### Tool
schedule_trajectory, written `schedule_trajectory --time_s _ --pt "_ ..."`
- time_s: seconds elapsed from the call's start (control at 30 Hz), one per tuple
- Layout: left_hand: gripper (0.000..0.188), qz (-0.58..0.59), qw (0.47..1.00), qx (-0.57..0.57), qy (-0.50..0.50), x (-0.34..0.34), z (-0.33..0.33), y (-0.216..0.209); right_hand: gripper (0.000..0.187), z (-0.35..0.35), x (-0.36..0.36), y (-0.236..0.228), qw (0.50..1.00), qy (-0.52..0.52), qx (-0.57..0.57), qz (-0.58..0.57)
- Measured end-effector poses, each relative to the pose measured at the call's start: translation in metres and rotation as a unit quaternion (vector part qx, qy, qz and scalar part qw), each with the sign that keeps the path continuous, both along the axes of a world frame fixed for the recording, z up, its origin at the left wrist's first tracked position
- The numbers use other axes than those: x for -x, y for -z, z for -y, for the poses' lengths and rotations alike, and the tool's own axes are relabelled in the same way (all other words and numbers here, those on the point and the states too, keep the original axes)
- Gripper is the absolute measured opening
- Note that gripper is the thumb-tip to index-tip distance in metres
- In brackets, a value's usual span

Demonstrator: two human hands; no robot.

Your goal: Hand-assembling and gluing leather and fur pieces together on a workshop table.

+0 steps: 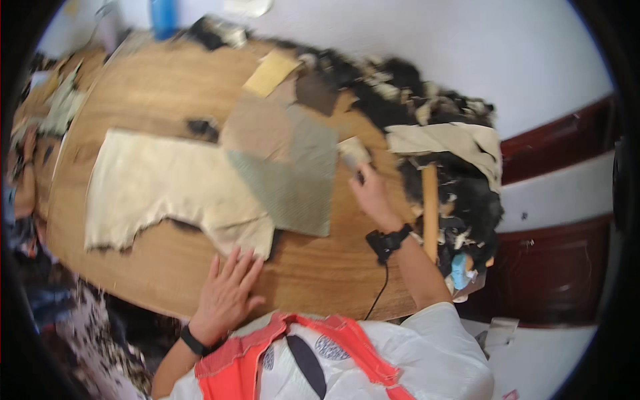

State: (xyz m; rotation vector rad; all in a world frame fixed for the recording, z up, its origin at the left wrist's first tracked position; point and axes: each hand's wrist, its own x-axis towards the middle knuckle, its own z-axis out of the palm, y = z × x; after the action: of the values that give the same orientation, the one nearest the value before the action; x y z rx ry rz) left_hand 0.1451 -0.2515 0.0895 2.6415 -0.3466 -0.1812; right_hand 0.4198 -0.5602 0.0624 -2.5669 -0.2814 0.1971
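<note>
A cream-coloured hide piece [167, 180] lies on the wooden table, with dark fur showing along its lower edge. My left hand [231, 290] rests flat with fingers spread, fingertips at the hide's lower right corner. To the right, my right hand [370, 193] is closed around a small pale beige block [354, 152] with a greyish side; blur hides its exact kind. Between the hands and farther back are a grey-green sheet [300, 180], a brownish flat piece [260, 127], a yellow piece [272, 72] and a dark brown piece [316, 92], overlapping.
Black and white fur scraps [393, 80] pile along the table's far right edge, with a cream strip [447, 140] over them. A wooden stick [430, 213] and a light blue item [460, 271] lie at right. A blue bottle [162, 19] stands behind. Another person's arm [25, 187] shows at far left.
</note>
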Motion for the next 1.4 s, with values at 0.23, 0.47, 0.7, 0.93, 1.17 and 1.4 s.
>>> schedule_trajectory --time_s 0.23,0.47,0.7,0.93,1.17,1.4 --pt "0.069 -0.025 0.998 -0.046 0.04 0.032 -0.01 0.02 0.027 0.034 -0.012 0.012 0.985 0.025 -0.008 0.173" --pt "0.05 0.086 0.995 0.048 0.0 0.03 -0.009 0.03 0.016 0.013 -0.048 -0.015 0.982 0.03 -0.022 0.188" --pt "0.031 0.13 0.985 0.115 -0.013 0.034 -0.009 0.017 0.024 -0.022 0.031 -0.047 0.887 -0.134 -0.134 0.421" --pt "0.035 0.07 0.9 0.377 -0.207 0.006 0.01 -0.032 0.018 -0.061 0.123 -0.058 0.929 -0.18 -0.317 0.06" --pt "0.03 -0.168 0.821 0.449 -0.311 0.019 -0.015 0.006 0.021 -0.099 0.18 -0.012 0.893 -0.205 -0.243 -0.319" --pt "0.025 -0.135 0.895 0.279 -0.322 0.006 -0.009 0.009 0.038 -0.113 0.183 0.002 0.969 -0.162 -0.112 -0.15"
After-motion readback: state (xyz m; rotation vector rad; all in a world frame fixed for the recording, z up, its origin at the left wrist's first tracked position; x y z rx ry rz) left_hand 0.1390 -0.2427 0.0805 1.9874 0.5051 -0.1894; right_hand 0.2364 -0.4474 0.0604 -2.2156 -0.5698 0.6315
